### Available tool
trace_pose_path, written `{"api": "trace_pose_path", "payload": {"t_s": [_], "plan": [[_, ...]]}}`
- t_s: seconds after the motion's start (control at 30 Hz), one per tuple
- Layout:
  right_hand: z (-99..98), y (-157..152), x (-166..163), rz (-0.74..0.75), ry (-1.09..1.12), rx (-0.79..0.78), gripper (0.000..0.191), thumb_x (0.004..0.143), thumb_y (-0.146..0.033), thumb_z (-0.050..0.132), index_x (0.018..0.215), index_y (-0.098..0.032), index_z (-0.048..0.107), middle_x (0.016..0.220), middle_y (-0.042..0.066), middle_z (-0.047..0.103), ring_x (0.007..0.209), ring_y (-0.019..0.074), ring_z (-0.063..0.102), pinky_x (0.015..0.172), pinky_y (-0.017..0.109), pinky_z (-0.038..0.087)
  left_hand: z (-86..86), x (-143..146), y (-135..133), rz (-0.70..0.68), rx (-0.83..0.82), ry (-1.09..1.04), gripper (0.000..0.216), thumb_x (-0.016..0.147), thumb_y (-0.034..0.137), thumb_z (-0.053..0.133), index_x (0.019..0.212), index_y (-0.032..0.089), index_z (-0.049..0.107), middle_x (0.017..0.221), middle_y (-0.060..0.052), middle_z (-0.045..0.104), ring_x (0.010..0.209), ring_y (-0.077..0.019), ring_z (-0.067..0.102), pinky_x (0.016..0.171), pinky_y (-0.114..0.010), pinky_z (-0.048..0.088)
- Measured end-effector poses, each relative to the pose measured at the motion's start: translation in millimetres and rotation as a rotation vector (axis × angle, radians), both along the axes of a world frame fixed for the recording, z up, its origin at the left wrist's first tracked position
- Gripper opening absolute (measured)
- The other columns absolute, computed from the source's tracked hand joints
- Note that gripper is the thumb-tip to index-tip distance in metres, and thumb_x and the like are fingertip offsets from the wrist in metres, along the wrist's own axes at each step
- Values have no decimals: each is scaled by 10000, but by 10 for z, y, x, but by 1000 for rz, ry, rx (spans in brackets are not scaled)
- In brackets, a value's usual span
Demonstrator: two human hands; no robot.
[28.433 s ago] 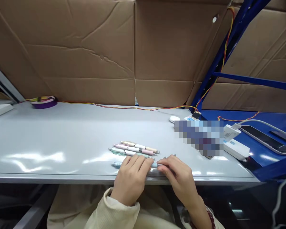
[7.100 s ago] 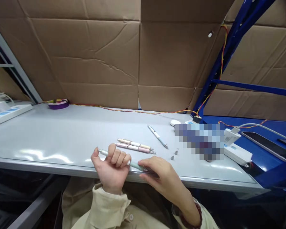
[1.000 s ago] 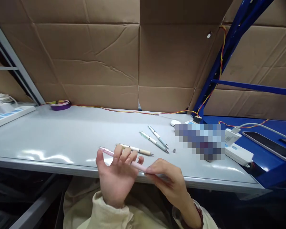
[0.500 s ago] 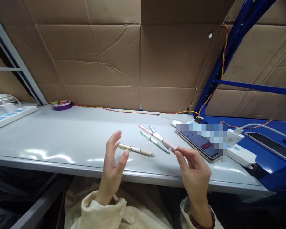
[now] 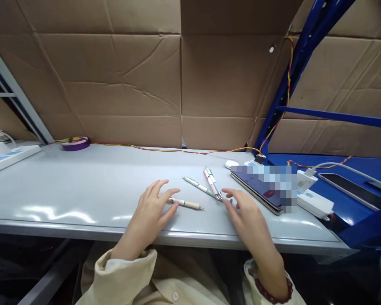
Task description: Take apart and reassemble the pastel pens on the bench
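Four pens lie on the grey table (image 5: 82,186). My left hand (image 5: 150,209) rests flat near the front edge, its fingers apart around the left end of a beige pen (image 5: 187,204) that lies on the table. My right hand (image 5: 246,214) hovers open, palm down, with its fingertips just right of the tips of the other pens. Those are a pink pen (image 5: 209,182), a pale blue pen (image 5: 214,179) beside it, and a green pen (image 5: 197,185) to their left. Neither hand holds anything.
A phone (image 5: 257,190) lies right of the pens, with a white charger block (image 5: 314,199) and a second phone (image 5: 352,184) on the blue shelf beyond. A purple tape roll (image 5: 75,143) and a power strip (image 5: 6,154) sit far left. Cardboard lines the back wall.
My right hand has laid the pink pen down beside the blue pen and let go. My left hand has come down onto the end of the beige pen.
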State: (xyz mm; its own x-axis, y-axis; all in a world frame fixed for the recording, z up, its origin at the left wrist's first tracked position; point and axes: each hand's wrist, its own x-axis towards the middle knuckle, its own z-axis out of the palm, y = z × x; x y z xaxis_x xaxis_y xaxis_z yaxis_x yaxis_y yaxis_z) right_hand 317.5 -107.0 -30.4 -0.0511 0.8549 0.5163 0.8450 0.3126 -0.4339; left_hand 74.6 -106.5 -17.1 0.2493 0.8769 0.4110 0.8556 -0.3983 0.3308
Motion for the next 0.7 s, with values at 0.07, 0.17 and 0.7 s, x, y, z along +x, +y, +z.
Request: {"api": "trace_pose_path", "payload": {"t_s": [0.07, 0.17, 0.7], "plan": [[9, 28, 92, -72, -51, 10, 284, 892, -244, 402, 1132, -225, 551, 1026, 72, 620, 947, 255, 543, 745, 371, 445, -34, -14, 31, 4, -64, 12, 323, 891, 345, 415, 1192, 307, 528, 1319, -57, 425, 1250, -276, 329, 990, -472, 323], [-8, 83, 200, -73, -103, -60, 283, 874, -216, 408, 1095, -219, 586, 1034, 75, 614, 953, 249, 549, 778, 363, 439, -50, -12, 51, -11, -131, -17, 270, 900, 338, 407, 1114, 311, 570, 1222, -27, 513, 1171, -248, 423, 975, -436, 340], [14, 45, 154, 89, 177, -145, 159, 859, -256, 480, 849, -201, 628, 866, 46, 647, 782, 201, 603, 701, 330, 470, -7, 11, -15, -76, -215, -224, 157, 904, 331, 412, 844, 231, 517, 903, 4, 580, 868, -189, 529, 760, -303, 402]]}}
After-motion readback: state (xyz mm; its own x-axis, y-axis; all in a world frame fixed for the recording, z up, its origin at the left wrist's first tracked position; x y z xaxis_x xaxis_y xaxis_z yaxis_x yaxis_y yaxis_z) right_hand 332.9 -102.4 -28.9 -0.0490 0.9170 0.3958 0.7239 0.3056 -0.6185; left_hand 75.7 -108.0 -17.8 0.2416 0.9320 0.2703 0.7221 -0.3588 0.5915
